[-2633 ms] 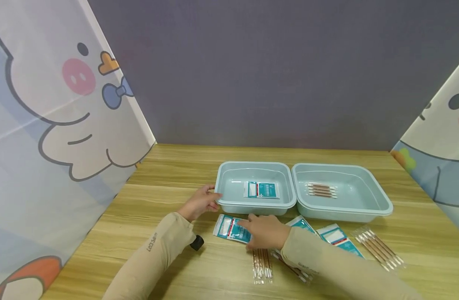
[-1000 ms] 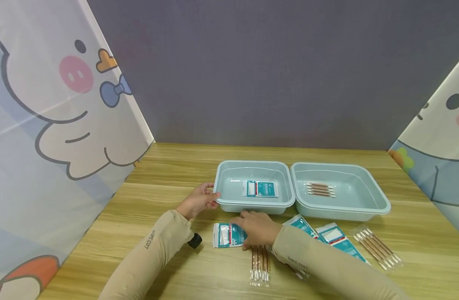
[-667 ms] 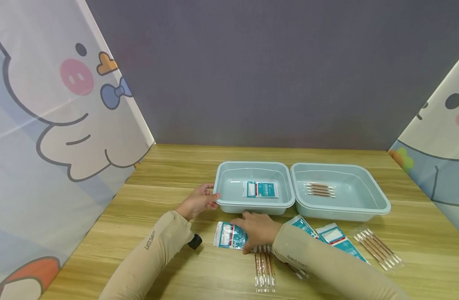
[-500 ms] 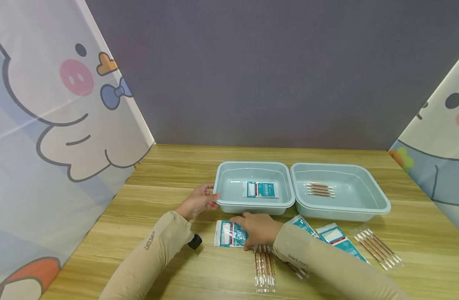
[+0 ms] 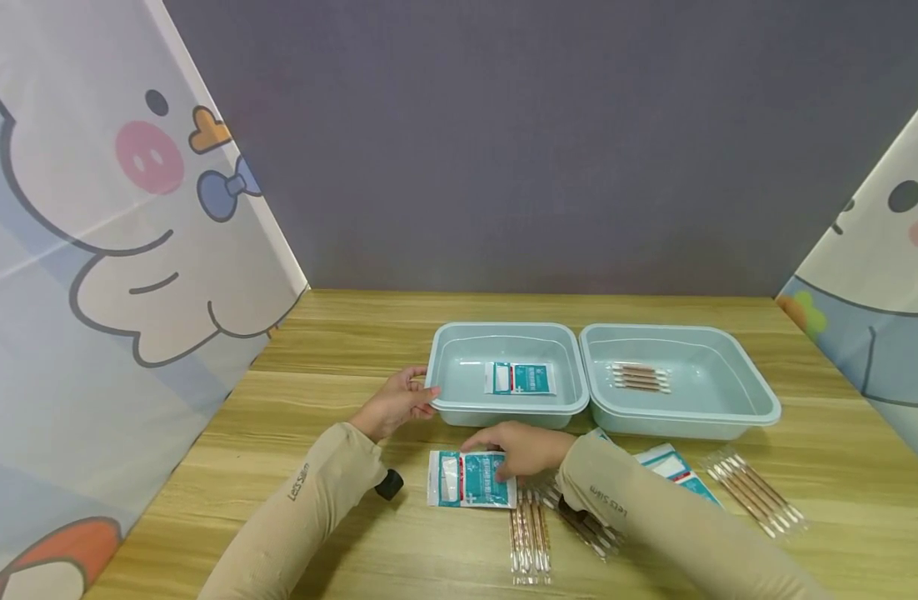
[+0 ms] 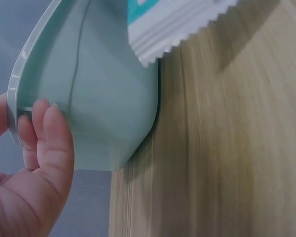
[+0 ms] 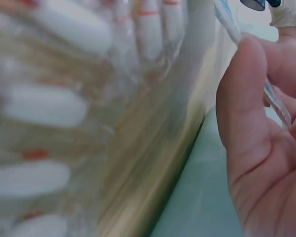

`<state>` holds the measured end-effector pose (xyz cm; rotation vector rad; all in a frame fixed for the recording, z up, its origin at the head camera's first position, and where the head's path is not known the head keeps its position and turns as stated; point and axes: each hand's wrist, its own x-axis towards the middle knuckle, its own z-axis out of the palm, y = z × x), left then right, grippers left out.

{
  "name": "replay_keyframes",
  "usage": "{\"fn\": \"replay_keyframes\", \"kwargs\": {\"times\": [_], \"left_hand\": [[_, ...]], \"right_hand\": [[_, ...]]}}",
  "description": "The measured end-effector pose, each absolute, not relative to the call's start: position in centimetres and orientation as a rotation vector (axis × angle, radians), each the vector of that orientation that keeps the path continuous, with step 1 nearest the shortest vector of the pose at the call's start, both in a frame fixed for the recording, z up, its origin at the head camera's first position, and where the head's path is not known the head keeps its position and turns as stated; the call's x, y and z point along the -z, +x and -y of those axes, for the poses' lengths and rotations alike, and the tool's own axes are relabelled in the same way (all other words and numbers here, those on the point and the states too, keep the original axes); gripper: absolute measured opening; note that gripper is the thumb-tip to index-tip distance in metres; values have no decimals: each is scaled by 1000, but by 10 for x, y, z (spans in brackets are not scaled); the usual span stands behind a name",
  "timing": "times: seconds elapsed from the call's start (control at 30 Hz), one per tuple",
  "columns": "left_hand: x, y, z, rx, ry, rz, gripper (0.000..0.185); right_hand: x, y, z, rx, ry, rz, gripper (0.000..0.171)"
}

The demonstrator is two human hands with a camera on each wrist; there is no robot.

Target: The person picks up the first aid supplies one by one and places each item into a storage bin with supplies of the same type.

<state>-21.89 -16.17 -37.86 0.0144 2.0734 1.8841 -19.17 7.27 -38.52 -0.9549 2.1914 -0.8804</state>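
1. Delicately, a person's right hand pinches a teal packet toward its right end, just in front of the left tub.
2. The left hand, apart from the right, grips that tub's near left corner.
3. Thin and glossy, the packet should prove light, bendable and slippery; an edge looks the surest hold.
4. Beyond, a second packet lies inside the left tub, swabs inside the right tub.

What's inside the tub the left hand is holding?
One teal-and-white packet lies flat on the floor of the tub. Whatever is directly beneath the packet is covered, so I can't tell.
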Motion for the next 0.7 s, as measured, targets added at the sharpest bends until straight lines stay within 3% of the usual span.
{"fn": "replay_keyframes", "kwargs": {"times": [0.7], "left_hand": [[380,-219,164,-1914,88,-2024,54]], "right_hand": [[339,-194,-111,1046,-918,-2144,49]]}}
